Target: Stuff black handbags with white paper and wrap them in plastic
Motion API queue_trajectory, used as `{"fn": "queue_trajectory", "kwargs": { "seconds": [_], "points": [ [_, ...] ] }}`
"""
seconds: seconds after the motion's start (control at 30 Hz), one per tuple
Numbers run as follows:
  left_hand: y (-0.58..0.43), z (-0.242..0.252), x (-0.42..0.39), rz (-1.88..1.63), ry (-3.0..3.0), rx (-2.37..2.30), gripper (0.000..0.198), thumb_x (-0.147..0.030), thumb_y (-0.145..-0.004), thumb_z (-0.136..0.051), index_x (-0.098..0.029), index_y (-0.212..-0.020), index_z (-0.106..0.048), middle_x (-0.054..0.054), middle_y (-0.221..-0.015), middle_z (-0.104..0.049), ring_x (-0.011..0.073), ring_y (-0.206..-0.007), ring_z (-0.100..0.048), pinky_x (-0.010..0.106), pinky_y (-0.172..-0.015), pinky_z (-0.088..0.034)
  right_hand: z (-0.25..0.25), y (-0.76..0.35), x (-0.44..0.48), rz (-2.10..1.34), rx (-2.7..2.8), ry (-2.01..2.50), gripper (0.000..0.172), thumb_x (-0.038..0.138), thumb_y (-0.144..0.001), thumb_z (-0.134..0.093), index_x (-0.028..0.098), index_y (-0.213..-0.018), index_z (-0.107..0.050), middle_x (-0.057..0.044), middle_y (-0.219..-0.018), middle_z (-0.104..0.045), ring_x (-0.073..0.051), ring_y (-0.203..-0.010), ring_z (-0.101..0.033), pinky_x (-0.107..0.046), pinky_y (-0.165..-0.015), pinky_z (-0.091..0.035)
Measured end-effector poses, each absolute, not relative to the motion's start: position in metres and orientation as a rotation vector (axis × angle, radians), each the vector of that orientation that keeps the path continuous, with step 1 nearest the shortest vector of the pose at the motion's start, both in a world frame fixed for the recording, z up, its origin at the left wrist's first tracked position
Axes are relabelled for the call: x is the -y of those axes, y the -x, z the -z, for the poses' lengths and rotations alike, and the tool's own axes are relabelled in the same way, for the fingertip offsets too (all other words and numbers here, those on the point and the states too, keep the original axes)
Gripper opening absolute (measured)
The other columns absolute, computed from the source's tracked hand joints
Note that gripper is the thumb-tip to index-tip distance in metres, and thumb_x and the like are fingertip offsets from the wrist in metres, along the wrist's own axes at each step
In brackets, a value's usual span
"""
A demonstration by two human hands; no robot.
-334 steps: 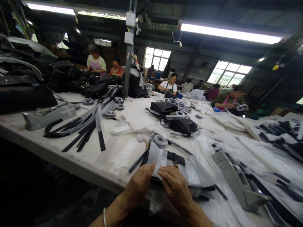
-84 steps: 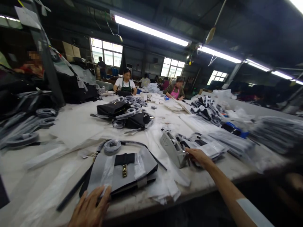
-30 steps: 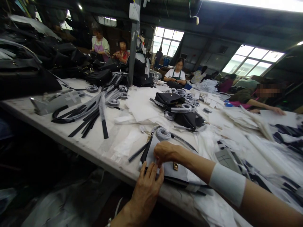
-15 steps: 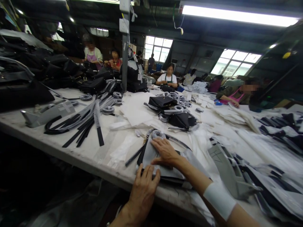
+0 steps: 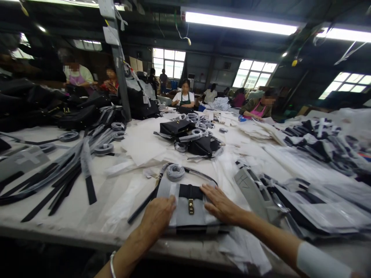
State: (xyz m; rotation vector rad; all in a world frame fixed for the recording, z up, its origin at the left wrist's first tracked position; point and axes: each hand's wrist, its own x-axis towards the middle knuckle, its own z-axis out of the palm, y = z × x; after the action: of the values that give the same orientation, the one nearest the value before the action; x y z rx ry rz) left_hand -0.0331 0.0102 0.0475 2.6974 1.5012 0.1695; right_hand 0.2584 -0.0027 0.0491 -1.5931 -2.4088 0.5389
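A black handbag [image 5: 190,193] wrapped in pale grey sheeting lies at the table's front edge, its gold clasp [image 5: 191,206] facing up. A coiled, plastic-wrapped strap [image 5: 175,172] rests at its far end, and a black handle arches behind. My left hand [image 5: 160,214] is closed at the bag's left side, fingers bent onto the wrapping. On the right side lies my right hand [image 5: 222,204], open, with fingers stretched over the sheeting and the edge of the dark flap.
Loose black straps [image 5: 69,170] spread at the left. Two black bags [image 5: 188,135] with wrapped coils lie farther back. To the right are a grey wrapped piece [image 5: 255,189] and several flat wrapped pieces [image 5: 324,208]. A post [image 5: 123,81] rises at the left; co-workers sit beyond.
The view has swung right. My hands have moved apart to the bag's two sides, and the dark flap and gold clasp now show between them.
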Motion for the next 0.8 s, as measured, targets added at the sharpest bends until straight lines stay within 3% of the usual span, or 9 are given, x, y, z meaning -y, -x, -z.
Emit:
{"fn": "queue_trajectory", "kwargs": {
  "seconds": [0.13,0.27,0.47,0.63,0.8],
  "points": [
    [0.038,-0.030,-0.016,-0.230,-2.608,-1.495,0.019,-0.022,-0.099,-0.047,-0.024,-0.110,-0.063,0.004,-0.093,-0.070,0.0229,-0.086,-0.067,0.036,-0.080,-0.049,0.007,-0.257,0.040,-0.180,2.301,1.569,0.063,0.050,-0.102,-0.042,0.024,-0.157,-0.026,-0.008,-0.160,-0.029,-0.030,-0.148,-0.024,-0.058,-0.121,-0.019],
    [0.040,-0.024,-0.016,-0.321,-2.489,-1.493,0.023,-0.024,-0.099,-0.042,-0.023,-0.109,-0.063,0.005,-0.091,-0.068,0.0230,-0.086,-0.065,0.036,-0.081,-0.046,0.022,-0.253,0.048,0.060,2.198,1.515,0.062,0.047,-0.101,-0.046,0.023,-0.156,-0.029,-0.008,-0.156,-0.037,-0.030,-0.145,-0.032,-0.058,-0.121,-0.019],
    [0.043,-0.029,-0.020,-0.394,-2.351,-1.466,0.024,-0.026,-0.095,-0.043,-0.024,-0.107,-0.063,0.004,-0.092,-0.069,0.0230,-0.088,-0.066,0.035,-0.082,-0.046,0.001,-0.254,0.041,-0.071,2.188,1.587,0.052,0.045,-0.103,-0.045,0.028,-0.152,-0.038,-0.006,-0.148,-0.049,-0.029,-0.137,-0.045,-0.053,-0.116,-0.034],
    [0.046,-0.010,-0.021,-0.637,-2.308,-1.429,0.030,-0.032,-0.097,-0.038,-0.024,-0.104,-0.066,0.005,-0.100,-0.072,0.0238,-0.093,-0.067,0.037,-0.087,-0.048,0.013,-0.244,0.052,0.030,2.174,1.596,0.061,0.051,-0.098,-0.052,0.029,-0.153,-0.036,-0.006,-0.153,-0.041,-0.034,-0.140,-0.040,-0.060,-0.117,-0.030],
    [0.049,-0.005,-0.025,-0.827,-2.248,-1.352,0.031,-0.040,-0.095,-0.043,-0.025,-0.099,-0.070,0.005,-0.099,-0.073,0.0235,-0.093,-0.068,0.036,-0.087,-0.052,0.013,-0.244,0.055,-0.010,2.090,1.626,0.055,0.047,-0.100,-0.048,0.029,-0.151,-0.039,-0.004,-0.151,-0.046,-0.030,-0.139,-0.043,-0.055,-0.117,-0.032]
  ]
}}
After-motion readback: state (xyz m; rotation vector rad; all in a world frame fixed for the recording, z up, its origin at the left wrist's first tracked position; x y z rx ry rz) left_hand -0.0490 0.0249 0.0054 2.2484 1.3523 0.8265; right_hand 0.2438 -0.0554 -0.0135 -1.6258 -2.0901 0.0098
